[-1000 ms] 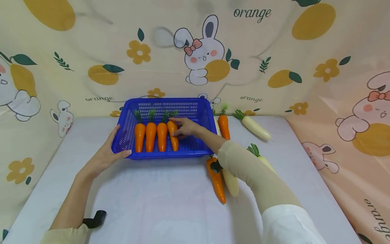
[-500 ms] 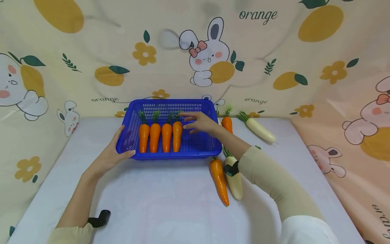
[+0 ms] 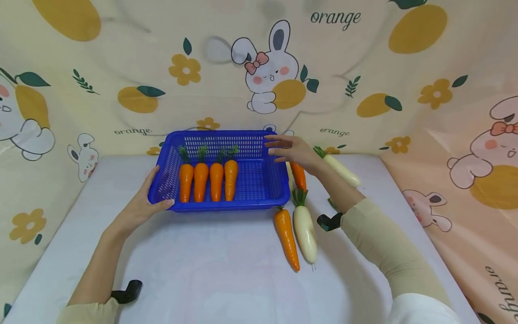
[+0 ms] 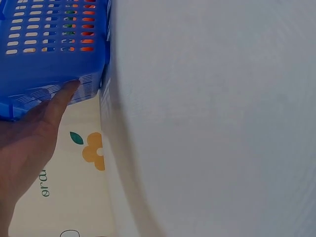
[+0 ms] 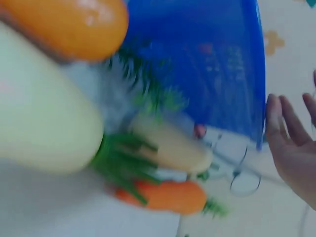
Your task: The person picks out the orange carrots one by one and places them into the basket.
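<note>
My left hand (image 3: 139,204) holds the blue plastic basket (image 3: 226,205) by its left front corner. Its thumb lies at the front rim and its other fingers reach along the left side, as the left wrist view (image 4: 32,143) also partly shows. Several orange carrots (image 3: 201,182) with green tops lie in a row in the basket's left half, tips toward the front. Above the right rim, my right hand (image 3: 293,149) is held with fingers spread, holding nothing. In the right wrist view it appears beside the basket's blue wall (image 5: 217,64).
Right of the basket, a carrot (image 3: 287,240) and a white radish (image 3: 305,234) lie side by side on the white table (image 3: 226,270). Another carrot (image 3: 298,176) lies behind them, partly covered by my right hand. A second white radish (image 3: 341,170) lies at the back right. Patterned cloth (image 3: 133,58) hangs behind.
My right hand lets go of the rightmost carrot in the basket and moves right and up, out to the right rim. My left hand stays at the basket's corner.
</note>
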`<state>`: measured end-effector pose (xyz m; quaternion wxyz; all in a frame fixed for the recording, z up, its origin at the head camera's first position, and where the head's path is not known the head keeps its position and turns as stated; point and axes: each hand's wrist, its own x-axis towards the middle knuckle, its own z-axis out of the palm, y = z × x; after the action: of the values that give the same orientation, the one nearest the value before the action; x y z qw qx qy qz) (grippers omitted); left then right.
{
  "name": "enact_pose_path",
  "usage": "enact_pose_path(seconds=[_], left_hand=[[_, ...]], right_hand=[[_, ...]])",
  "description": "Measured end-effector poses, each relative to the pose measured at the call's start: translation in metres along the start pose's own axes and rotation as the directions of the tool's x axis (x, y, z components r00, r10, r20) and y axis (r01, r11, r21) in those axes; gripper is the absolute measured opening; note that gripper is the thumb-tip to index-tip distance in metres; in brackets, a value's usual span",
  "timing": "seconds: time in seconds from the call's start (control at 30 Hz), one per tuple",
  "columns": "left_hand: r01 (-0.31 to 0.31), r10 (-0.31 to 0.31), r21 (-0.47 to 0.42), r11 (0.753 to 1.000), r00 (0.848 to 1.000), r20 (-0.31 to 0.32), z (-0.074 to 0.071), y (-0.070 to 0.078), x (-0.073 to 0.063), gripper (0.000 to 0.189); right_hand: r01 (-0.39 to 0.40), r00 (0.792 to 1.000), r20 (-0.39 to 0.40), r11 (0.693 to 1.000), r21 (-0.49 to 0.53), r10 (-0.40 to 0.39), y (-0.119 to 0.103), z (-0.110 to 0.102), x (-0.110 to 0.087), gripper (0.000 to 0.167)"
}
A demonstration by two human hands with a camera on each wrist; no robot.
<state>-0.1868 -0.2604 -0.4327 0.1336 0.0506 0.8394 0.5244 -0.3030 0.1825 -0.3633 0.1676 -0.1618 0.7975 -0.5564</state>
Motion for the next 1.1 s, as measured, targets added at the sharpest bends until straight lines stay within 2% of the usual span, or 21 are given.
enact_pose_path(seconds=[0.23,0.4,0.57,0.77,0.97,1.1], left_hand=[[-0.006,0.006,-0.028,1.000,1.000,-0.004,0.000,0.000,-0.001,0.106],[-0.015,0.015,-0.043,0.999,1.000,0.001,-0.001,0.002,-0.001,0.106],[-0.011,0.011,-0.029,1.000,1.000,-0.002,-0.001,0.005,0.002,0.106],[-0.003,0.003,-0.028,1.000,1.000,0.002,-0.001,0.005,0.006,0.107],[-0.004,0.003,-0.035,0.999,1.000,-0.009,-0.002,0.002,0.001,0.106],[0.004,-0.004,-0.044,0.999,1.000,-0.004,-0.001,0.001,0.000,0.106]], right_hand=[[0.013,0.996,-0.093,1.000,0.022,-0.011,0.027,-0.033,-0.004,0.059],[0.031,0.987,-0.159,0.999,0.043,-0.024,0.048,-0.050,-0.009,0.055],[-0.013,0.982,-0.189,1.000,0.011,0.015,0.069,-0.062,-0.011,0.057],[-0.124,0.973,-0.202,0.991,-0.048,0.112,0.086,-0.063,-0.014,0.060],[-0.161,0.975,-0.173,0.981,-0.109,0.141,0.096,-0.052,-0.008,0.065],[-0.220,0.971,-0.139,0.956,-0.196,0.195,0.097,-0.046,-0.003,0.071]])
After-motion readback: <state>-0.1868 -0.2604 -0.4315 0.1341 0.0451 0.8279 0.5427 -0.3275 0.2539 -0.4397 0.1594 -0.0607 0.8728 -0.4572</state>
